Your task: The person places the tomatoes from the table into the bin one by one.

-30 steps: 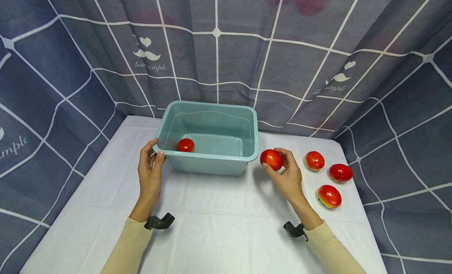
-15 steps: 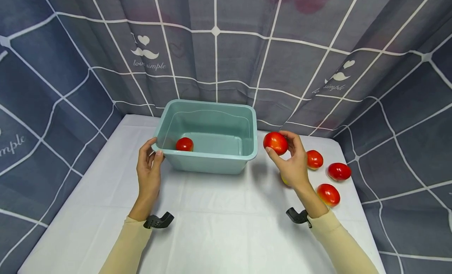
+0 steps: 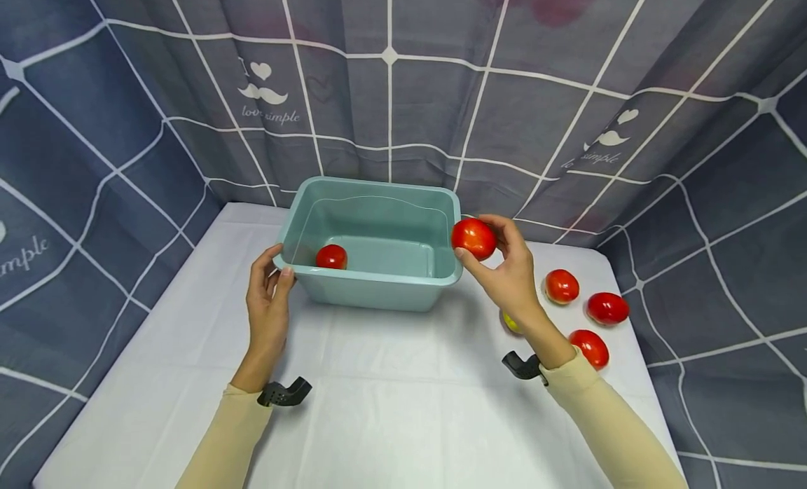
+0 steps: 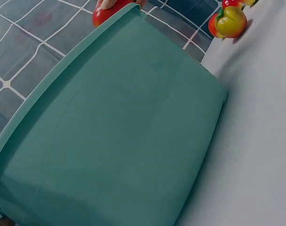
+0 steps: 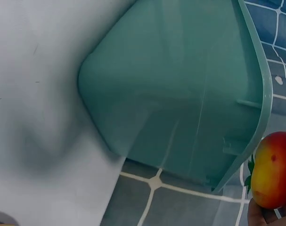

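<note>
In the head view my left hand (image 3: 267, 314) grips the front left corner of a teal plastic bin (image 3: 372, 290), thumb in front and fingers at the side. One red tomato (image 3: 331, 256) lies inside, towards the left. My right hand (image 3: 509, 273) pinches another tomato (image 3: 474, 238) between thumb and fingers, raised at the bin's right rim. The right wrist view shows the held tomato (image 5: 273, 170) with a yellow patch and green leaves, just outside the rim. In the left wrist view the bin's wall (image 4: 114, 122) fills most of the picture.
Several tomatoes lie on the white-covered table at the right, among them one upper tomato (image 3: 562, 286), one far-right tomato (image 3: 607, 308) and one lower tomato (image 3: 590, 347). A yellowish one (image 3: 511, 323) is partly hidden under my right forearm. A grey checked curtain (image 3: 353, 90) surrounds the table.
My right hand has lifted its tomato from low beside the bin, then moved it left to the bin's right rim. My left hand keeps its hold on the corner.
</note>
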The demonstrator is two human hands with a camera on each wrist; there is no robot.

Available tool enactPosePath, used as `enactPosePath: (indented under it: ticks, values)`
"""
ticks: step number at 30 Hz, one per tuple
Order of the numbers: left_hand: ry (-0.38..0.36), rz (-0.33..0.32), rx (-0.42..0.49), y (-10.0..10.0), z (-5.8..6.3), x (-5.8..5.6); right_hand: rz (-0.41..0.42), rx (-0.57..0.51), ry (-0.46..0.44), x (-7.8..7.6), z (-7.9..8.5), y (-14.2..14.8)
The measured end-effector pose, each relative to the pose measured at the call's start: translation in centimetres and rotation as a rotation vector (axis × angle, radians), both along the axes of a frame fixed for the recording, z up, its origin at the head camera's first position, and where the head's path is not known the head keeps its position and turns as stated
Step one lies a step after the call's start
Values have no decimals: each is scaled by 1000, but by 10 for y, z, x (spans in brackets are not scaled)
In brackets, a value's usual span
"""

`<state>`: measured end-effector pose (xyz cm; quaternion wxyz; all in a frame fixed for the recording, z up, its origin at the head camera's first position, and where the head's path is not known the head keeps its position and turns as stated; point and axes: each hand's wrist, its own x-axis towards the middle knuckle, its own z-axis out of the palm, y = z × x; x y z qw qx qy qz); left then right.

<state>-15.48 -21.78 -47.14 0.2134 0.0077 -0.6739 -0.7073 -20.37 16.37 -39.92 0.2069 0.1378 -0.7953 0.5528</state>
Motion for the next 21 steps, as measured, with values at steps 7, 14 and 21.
enactPosePath:
  ticks: [7,14,21]
  values:
    - [-6,3,-14,1,0,0,48,135,-5,-8,1,-12]
    - [-6,8,-23,0,0,0,117,271,19,-16,8,-26]
    - [-2,10,-37,-1,-2,0,202,388,-15,-26,14,-41]
